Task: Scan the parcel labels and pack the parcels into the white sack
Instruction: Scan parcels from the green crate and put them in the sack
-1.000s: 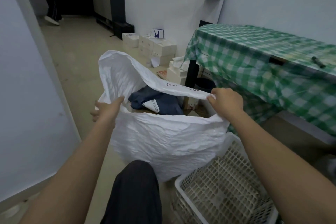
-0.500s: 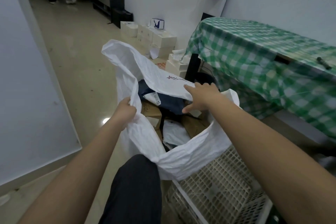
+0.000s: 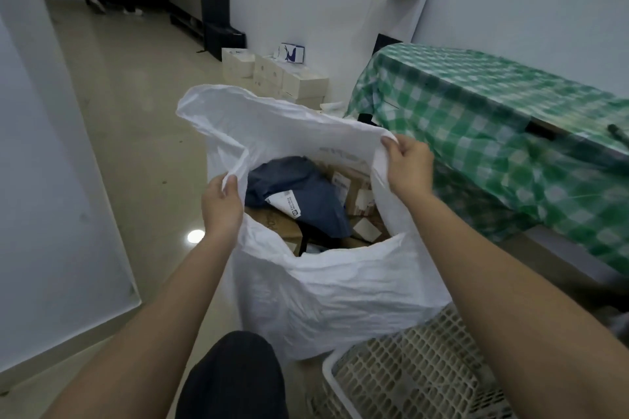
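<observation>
The white sack (image 3: 326, 296) stands open on the floor in front of me. My left hand (image 3: 221, 206) pinches its rim on the left side. My right hand (image 3: 406, 165) grips the rim on the right and holds it up. Inside lie a dark blue mailer bag (image 3: 299, 194) with a white label and several brown cardboard parcels (image 3: 354, 187) with labels.
A white plastic lattice basket (image 3: 408, 381) sits at the lower right, beside my dark trouser knee (image 3: 235, 378). A table under a green checked cloth (image 3: 493, 133) stands to the right. White boxes (image 3: 286, 78) are stacked by the far wall. A pale wall panel (image 3: 44, 180) runs along the left.
My right hand has come off the parcels inside and taken the sack's right rim, lifting it. My left hand has shifted its grip along the left rim. The sack mouth stands wider.
</observation>
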The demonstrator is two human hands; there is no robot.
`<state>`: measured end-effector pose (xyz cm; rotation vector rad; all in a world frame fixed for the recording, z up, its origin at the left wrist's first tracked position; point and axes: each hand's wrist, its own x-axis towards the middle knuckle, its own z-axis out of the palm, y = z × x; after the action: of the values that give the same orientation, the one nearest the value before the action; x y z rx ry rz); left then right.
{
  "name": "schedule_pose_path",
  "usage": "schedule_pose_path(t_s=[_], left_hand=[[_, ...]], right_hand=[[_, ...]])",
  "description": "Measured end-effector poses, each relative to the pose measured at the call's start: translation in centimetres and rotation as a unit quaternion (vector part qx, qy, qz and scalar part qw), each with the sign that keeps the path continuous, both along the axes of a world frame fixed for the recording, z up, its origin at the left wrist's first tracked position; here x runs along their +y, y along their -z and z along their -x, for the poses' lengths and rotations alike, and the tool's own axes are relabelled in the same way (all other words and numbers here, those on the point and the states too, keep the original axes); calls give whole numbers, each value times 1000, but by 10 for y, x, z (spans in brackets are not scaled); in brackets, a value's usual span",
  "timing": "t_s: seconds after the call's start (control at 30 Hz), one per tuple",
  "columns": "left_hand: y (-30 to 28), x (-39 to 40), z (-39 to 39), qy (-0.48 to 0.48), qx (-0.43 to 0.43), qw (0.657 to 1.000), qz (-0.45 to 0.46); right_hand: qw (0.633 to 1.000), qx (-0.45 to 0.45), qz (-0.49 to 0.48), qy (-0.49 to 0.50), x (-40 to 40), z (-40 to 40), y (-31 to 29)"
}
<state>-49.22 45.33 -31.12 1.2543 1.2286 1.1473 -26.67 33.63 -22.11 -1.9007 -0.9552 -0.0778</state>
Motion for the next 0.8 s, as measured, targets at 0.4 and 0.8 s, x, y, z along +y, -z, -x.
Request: schedule_pose_path(t_s=[0.4,0.8], left_hand=[[-115,138,-63,-65,-48,986,-145],[-77,125,-32,52,106,986,-115]], right_hand=[[959,163,-221,71,83,-47,-76],[981,40,-112,150,-14,-65,-39]])
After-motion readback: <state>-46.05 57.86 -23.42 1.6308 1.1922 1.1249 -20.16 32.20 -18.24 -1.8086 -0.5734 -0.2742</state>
